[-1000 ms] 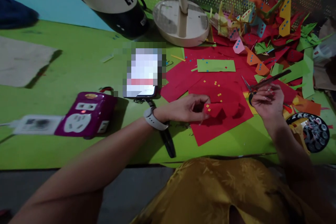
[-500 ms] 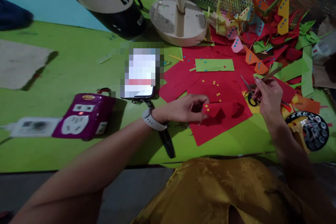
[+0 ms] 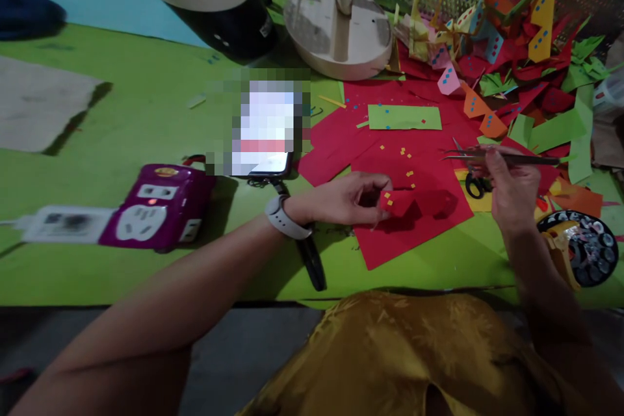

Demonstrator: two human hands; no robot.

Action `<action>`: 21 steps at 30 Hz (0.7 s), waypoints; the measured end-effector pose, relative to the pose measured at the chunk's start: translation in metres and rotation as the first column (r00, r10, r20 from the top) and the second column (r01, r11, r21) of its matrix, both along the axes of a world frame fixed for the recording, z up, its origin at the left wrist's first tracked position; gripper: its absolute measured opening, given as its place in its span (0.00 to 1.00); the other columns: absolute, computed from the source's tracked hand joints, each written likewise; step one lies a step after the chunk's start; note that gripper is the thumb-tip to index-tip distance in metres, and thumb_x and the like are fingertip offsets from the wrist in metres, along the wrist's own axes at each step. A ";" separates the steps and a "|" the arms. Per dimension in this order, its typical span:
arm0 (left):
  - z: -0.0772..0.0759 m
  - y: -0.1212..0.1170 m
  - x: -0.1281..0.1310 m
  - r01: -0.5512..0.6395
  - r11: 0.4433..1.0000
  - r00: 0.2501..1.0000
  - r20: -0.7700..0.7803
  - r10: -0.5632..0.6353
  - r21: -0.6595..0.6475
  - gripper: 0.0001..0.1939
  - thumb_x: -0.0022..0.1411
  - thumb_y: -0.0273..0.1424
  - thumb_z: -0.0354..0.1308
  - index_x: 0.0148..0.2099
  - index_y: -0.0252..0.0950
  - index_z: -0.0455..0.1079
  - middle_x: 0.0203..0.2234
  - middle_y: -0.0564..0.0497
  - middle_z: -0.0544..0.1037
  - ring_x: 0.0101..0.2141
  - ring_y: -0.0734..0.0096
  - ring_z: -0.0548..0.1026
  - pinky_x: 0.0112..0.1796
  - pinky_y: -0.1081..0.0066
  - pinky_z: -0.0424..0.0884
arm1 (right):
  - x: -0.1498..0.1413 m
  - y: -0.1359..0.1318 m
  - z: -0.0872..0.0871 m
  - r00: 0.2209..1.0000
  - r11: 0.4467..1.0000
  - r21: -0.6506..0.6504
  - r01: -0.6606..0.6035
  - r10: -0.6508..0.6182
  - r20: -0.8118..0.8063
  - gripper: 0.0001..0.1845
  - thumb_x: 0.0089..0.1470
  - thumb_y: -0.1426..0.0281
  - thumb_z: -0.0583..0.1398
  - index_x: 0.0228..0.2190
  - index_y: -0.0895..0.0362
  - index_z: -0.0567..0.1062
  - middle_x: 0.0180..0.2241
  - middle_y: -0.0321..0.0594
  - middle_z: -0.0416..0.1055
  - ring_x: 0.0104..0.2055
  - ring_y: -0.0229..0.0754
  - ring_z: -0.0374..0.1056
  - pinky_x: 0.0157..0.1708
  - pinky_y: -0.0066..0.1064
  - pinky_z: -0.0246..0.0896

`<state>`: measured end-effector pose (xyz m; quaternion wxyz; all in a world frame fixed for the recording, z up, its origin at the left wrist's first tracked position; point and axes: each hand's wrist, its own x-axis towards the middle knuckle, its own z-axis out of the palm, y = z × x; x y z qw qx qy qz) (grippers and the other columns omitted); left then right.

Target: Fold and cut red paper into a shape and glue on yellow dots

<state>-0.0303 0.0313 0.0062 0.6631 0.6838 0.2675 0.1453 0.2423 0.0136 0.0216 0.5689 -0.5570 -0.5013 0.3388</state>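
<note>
My left hand (image 3: 358, 198), with a pale watch band at the wrist, pinches a small red paper piece (image 3: 400, 200) that carries a few tiny yellow squares. This piece is raised a little above a larger red sheet (image 3: 414, 242). More loose yellow squares (image 3: 410, 174) lie scattered on the red paper beyond it. My right hand (image 3: 514, 185) is closed around a pair of tweezers (image 3: 529, 160), held nearly level with the tips pointing left over the red paper. Black-handled scissors (image 3: 474, 186) rest partly under that hand, on yellow paper.
A green paper strip (image 3: 404, 117) lies on the red sheets. Folded coloured paper shapes (image 3: 480, 107) pile up at the back right. A tape dispenser (image 3: 580, 247) sits at the right, a phone (image 3: 266, 123) and purple power adapter (image 3: 158, 205) at the left, a lamp base (image 3: 361, 32) behind.
My right hand has swung the tweezers from slanting up to the right to nearly level, tips leftward. My left hand keeps its hold on the red piece. The whole view has shifted slightly.
</note>
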 end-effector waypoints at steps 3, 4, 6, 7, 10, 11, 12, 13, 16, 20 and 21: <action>0.000 -0.002 0.000 -0.010 0.999 1.000 0.017 0.011 -0.050 0.11 0.57 0.32 0.63 0.32 0.36 0.63 0.22 0.55 0.71 0.22 0.79 0.67 0.22 0.79 0.61 | -0.012 -0.001 -0.013 0.987 0.990 -0.098 -0.098 0.084 -0.133 0.07 0.47 0.61 0.70 0.31 0.47 0.82 0.31 0.31 0.81 0.31 0.37 0.77 0.36 0.31 0.75; 0.000 -0.002 0.000 -0.014 0.998 1.000 0.010 0.015 -0.060 0.11 0.57 0.33 0.63 0.32 0.36 0.63 0.22 0.55 0.71 0.22 0.79 0.67 0.22 0.79 0.61 | -0.015 -0.002 -0.016 0.984 0.985 -0.126 -0.119 0.100 -0.148 0.08 0.46 0.61 0.71 0.31 0.48 0.83 0.31 0.31 0.81 0.31 0.37 0.77 0.37 0.32 0.76; 0.000 -0.002 0.001 -0.015 0.998 1.000 -0.008 0.015 -0.065 0.11 0.57 0.33 0.63 0.33 0.35 0.63 0.23 0.55 0.71 0.23 0.78 0.68 0.22 0.78 0.62 | -0.019 -0.002 -0.022 0.978 0.976 -0.162 -0.149 0.121 -0.173 0.10 0.44 0.60 0.72 0.30 0.49 0.83 0.30 0.32 0.81 0.30 0.38 0.77 0.37 0.34 0.77; 0.000 -0.002 0.001 -0.016 0.998 1.000 -0.012 0.016 -0.062 0.11 0.57 0.33 0.64 0.33 0.35 0.63 0.23 0.55 0.71 0.23 0.78 0.68 0.23 0.78 0.62 | -0.020 -0.001 -0.024 0.975 0.973 -0.169 -0.159 0.127 -0.183 0.11 0.43 0.60 0.72 0.30 0.49 0.83 0.29 0.32 0.81 0.30 0.39 0.77 0.37 0.34 0.77; -0.001 -0.002 0.000 -0.014 0.999 1.000 -0.013 0.014 -0.052 0.12 0.58 0.34 0.63 0.33 0.35 0.63 0.23 0.56 0.70 0.23 0.79 0.67 0.23 0.79 0.61 | -0.020 0.000 -0.028 0.975 0.969 -0.174 -0.177 0.148 -0.168 0.11 0.41 0.59 0.73 0.29 0.49 0.83 0.28 0.31 0.81 0.30 0.39 0.77 0.37 0.34 0.78; -0.001 -0.002 0.000 -0.012 0.999 1.000 -0.014 0.012 -0.049 0.12 0.58 0.34 0.63 0.33 0.35 0.63 0.23 0.56 0.70 0.23 0.79 0.66 0.23 0.79 0.61 | -0.020 0.001 -0.028 0.975 0.969 -0.170 -0.179 0.152 -0.159 0.11 0.42 0.59 0.73 0.29 0.49 0.83 0.28 0.31 0.81 0.30 0.39 0.77 0.37 0.34 0.78; -0.002 -0.002 0.000 -0.011 0.999 1.000 -0.015 0.010 -0.045 0.12 0.58 0.34 0.63 0.33 0.35 0.63 0.23 0.56 0.70 0.23 0.79 0.67 0.23 0.79 0.61 | -0.019 0.001 -0.029 0.975 0.969 -0.167 -0.183 0.158 -0.155 0.11 0.42 0.59 0.73 0.29 0.49 0.83 0.28 0.31 0.81 0.30 0.39 0.77 0.37 0.34 0.78; -0.002 -0.002 0.000 -0.009 0.999 1.000 -0.018 0.008 -0.039 0.12 0.58 0.34 0.63 0.33 0.35 0.63 0.23 0.56 0.70 0.23 0.79 0.67 0.23 0.78 0.61 | -0.020 0.001 -0.029 0.973 0.968 -0.165 -0.191 0.165 -0.160 0.11 0.42 0.59 0.73 0.29 0.49 0.83 0.28 0.32 0.81 0.30 0.39 0.78 0.38 0.34 0.78; -0.002 -0.002 0.000 -0.006 0.999 1.000 -0.018 0.006 -0.032 0.11 0.58 0.34 0.63 0.33 0.35 0.63 0.24 0.55 0.70 0.23 0.78 0.67 0.23 0.78 0.62 | -0.020 0.000 -0.029 0.966 0.963 -0.160 -0.215 0.186 -0.181 0.10 0.43 0.60 0.72 0.29 0.50 0.83 0.28 0.33 0.81 0.30 0.38 0.78 0.36 0.32 0.77; -0.002 -0.002 0.000 -0.002 0.999 1.000 -0.026 0.000 -0.050 0.12 0.59 0.34 0.63 0.33 0.35 0.63 0.23 0.55 0.71 0.22 0.79 0.67 0.22 0.79 0.61 | -0.020 -0.001 -0.030 0.968 0.960 -0.163 -0.227 0.204 -0.143 0.08 0.45 0.61 0.71 0.30 0.50 0.83 0.28 0.33 0.81 0.29 0.37 0.77 0.34 0.29 0.77; -0.001 -0.002 0.000 -0.002 0.999 1.000 -0.031 0.000 -0.049 0.12 0.59 0.34 0.63 0.33 0.35 0.63 0.23 0.55 0.71 0.22 0.79 0.67 0.22 0.79 0.62 | -0.020 -0.002 -0.030 0.969 0.960 -0.160 -0.229 0.209 -0.134 0.08 0.46 0.62 0.71 0.30 0.50 0.83 0.28 0.33 0.81 0.29 0.36 0.77 0.33 0.29 0.76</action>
